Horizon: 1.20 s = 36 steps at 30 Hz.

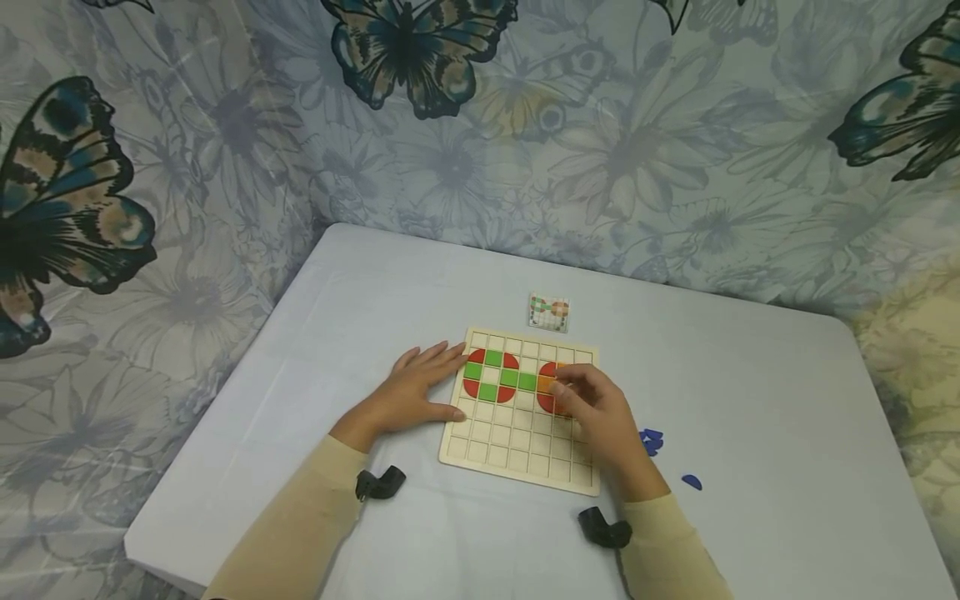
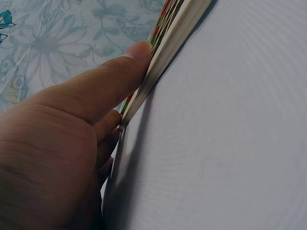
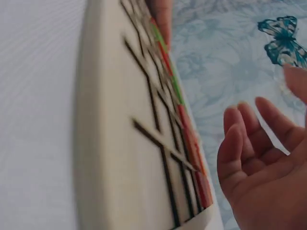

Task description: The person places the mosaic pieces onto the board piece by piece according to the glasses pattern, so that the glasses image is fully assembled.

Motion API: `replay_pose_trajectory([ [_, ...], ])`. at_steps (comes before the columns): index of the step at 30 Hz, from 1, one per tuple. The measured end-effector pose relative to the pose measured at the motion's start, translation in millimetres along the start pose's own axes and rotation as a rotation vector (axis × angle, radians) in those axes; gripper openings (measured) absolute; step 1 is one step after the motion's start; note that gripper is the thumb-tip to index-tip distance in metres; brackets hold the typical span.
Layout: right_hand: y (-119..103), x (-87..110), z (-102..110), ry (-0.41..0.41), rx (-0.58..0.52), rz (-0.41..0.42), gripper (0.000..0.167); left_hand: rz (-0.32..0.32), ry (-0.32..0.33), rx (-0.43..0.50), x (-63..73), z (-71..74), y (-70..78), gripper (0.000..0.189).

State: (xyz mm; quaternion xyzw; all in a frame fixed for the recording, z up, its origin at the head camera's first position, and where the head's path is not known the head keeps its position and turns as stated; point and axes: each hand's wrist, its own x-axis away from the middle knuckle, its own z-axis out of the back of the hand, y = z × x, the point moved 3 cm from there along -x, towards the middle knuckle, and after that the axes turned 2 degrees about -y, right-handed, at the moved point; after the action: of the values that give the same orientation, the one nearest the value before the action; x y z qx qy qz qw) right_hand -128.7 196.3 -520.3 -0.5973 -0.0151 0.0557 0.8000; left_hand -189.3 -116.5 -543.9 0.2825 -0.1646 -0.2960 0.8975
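A pale wooden grid board (image 1: 517,437) lies on the white table. At its upper left, red corner pieces (image 1: 472,389) with one rounded side and green squares (image 1: 508,378) form a ring, joined by green to a red and orange group (image 1: 547,384) at right. My left hand (image 1: 412,392) rests at the board's left edge, fingers straight, thumb (image 2: 139,50) touching the rim. Over the red and orange group is my right hand (image 1: 600,408), which covers part of it. In the right wrist view its fingers (image 3: 232,148) are loosely bent, with no piece visible between them.
Behind the board lies a small pattern card (image 1: 549,312) with a similar coloured design. Several blue pieces (image 1: 651,442) are heaped beside my right wrist, and a blue half-round piece (image 1: 692,482) lies apart. Butterfly-printed cloth (image 1: 450,167) hangs behind the table.
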Motion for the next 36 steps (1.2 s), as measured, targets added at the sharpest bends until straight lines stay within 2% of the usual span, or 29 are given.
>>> replay_pose_trajectory([
  [3, -5.1, 1.0, 8.9, -0.005, -0.129, 0.041, 0.035, 0.005, -0.004, 0.001, -0.1, 0.3, 0.6, 0.098],
  [6, -11.8, 2.6, 18.8, -0.047, -0.283, 0.111, 0.047, 0.003, -0.005, 0.004, 0.0, 0.4, 0.4, 0.099],
  [9, -16.0, 5.3, 29.6, -0.126, -0.449, 0.183, 0.063, 0.002, -0.002, 0.001, 0.3, 0.1, -0.3, 0.099],
  [12, -16.0, 9.2, 40.5, -0.184, -0.531, 0.231, 0.077, 0.001, 0.002, -0.003, 0.6, 0.4, 0.0, 0.099],
  [15, -13.2, 14.4, 50.7, -0.189, -0.547, 0.257, 0.087, -0.002, 0.007, -0.001, 1.0, 0.9, 0.6, 0.100],
  [20, -7.9, 24.1, 68.7, -0.146, -0.558, 0.257, 0.098, -0.003, 0.002, -0.006, 1.2, 0.4, 0.6, 0.100],
  [27, 3.6, 36.0, 94.6, -0.079, -0.543, 0.239, 0.098, 0.009, -0.002, -0.014, 0.7, -0.2, -0.9, 0.101],
  [30, 9.4, 42.2, 104.4, -0.033, -0.526, 0.209, 0.097, 0.005, -0.001, -0.004, 1.2, 1.0, 0.8, 0.100],
  [35, 21.9, 53.2, 117.1, 0.071, -0.479, 0.104, 0.092, -0.009, 0.006, 0.019, 2.1, 2.4, 3.9, 0.098],
  [36, 25.0, 55.4, 119.2, 0.070, -0.478, 0.101, 0.089, -0.006, 0.004, 0.017, 2.2, 1.9, 3.6, 0.098],
])
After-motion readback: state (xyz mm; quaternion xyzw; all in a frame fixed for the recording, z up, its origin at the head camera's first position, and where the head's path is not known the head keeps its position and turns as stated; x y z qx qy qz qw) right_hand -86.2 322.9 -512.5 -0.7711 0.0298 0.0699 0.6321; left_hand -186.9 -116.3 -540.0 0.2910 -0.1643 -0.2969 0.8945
